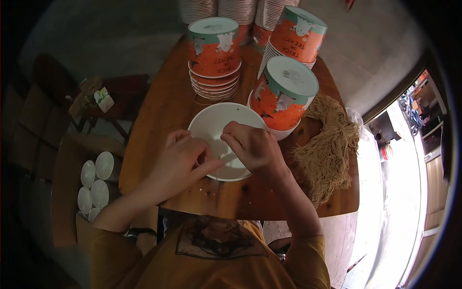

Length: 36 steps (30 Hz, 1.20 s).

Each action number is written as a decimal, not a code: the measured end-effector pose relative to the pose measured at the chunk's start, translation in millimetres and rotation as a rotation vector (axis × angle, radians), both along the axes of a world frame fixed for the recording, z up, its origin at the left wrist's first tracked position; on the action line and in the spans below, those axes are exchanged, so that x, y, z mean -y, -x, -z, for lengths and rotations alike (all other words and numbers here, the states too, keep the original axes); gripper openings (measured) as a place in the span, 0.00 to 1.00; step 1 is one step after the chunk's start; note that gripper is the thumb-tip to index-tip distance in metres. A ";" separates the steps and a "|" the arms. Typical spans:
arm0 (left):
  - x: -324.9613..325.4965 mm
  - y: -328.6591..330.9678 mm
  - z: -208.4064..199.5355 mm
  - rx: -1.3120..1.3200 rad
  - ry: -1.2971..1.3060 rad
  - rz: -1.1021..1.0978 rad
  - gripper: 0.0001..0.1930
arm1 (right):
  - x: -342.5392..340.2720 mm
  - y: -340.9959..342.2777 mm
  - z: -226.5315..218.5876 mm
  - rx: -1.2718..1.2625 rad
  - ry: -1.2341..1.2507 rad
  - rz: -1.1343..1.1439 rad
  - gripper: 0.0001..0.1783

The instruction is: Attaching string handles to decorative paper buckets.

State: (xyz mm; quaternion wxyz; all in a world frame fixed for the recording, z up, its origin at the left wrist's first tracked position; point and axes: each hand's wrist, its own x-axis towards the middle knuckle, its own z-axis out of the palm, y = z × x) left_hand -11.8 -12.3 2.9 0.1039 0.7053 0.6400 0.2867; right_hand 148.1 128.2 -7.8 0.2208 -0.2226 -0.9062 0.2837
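A white-lined paper bucket [222, 114] stands mouth up at the middle of the wooden table, close in front of me. My left hand [185, 161] is at its left rim, fingers curled and thumb reaching across the near part of the mouth. What those fingers hold is hidden. Over the right side of the opening, my right hand [257, 147] is closed, thumb against the bent fingers; its grip is too small to make out. A thin pale strand seems to hang below the left thumb. Right of the bucket lies a heap of tan cords [329, 149].
Upside-down orange and green bucket stacks stand behind: one far left [214, 48], one nearer right [284, 94], one far right [298, 33]. More nested stacks [236, 12] rise at the back. A cardboard box [67, 192] with several white cups [99, 192] sits lower left.
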 end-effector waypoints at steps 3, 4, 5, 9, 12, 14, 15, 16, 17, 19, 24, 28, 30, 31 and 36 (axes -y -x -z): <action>-9.0 -10.7 3.3 0.039 -0.057 -0.159 0.13 | 4.0 2.7 -1.3 -0.002 0.029 0.019 0.09; -12.6 -11.6 5.8 0.037 -0.035 -0.152 0.11 | 3.6 2.6 -0.2 -0.021 0.019 0.019 0.09; -15.1 -11.8 8.5 0.036 -0.012 -0.145 0.10 | 3.3 2.3 0.9 -0.040 0.010 0.019 0.09; -19.3 -11.1 15.9 -0.041 -0.065 -0.135 0.07 | 3.4 1.5 4.1 -0.045 -0.014 0.046 0.09; -12.6 -8.1 8.5 -0.051 0.005 -0.066 0.06 | -2.3 6.1 5.5 0.028 -0.115 0.166 0.09; -8.4 -2.7 0.7 -0.060 0.076 0.127 0.07 | -11.1 7.0 10.0 0.177 -0.240 0.191 0.08; -3.9 -2.8 -3.9 -0.061 0.080 0.133 0.07 | -10.7 6.6 10.6 0.176 -0.236 0.196 0.08; 1.8 -2.2 -8.1 -0.033 0.079 0.118 0.08 | -10.7 9.9 11.7 0.169 -0.234 0.193 0.08; 5.2 -2.5 -9.5 -0.004 0.077 0.104 0.09 | -10.8 11.9 12.8 0.162 -0.232 0.191 0.08; 6.9 -5.9 -4.7 -0.022 0.009 0.151 0.10 | -10.2 12.3 14.1 0.158 -0.237 0.182 0.07; 4.8 -3.7 3.6 -0.189 -0.093 0.305 0.12 | -7.9 14.8 12.4 0.169 -0.236 0.161 0.07; 2.1 -2.3 -6.2 -0.320 -0.068 0.389 0.15 | -10.8 18.7 19.3 0.182 -0.302 0.186 0.07; -1.2 0.0 -9.4 -0.349 -0.063 0.426 0.15 | -11.0 21.1 19.1 0.229 -0.334 0.208 0.07; -1.8 3.3 -10.4 -0.375 -0.069 0.461 0.14 | -10.1 23.0 16.6 0.292 -0.347 0.196 0.07; -9.8 23.9 -12.2 -0.485 -0.147 0.573 0.11 | -18.3 19.5 10.8 0.103 -0.217 0.218 0.08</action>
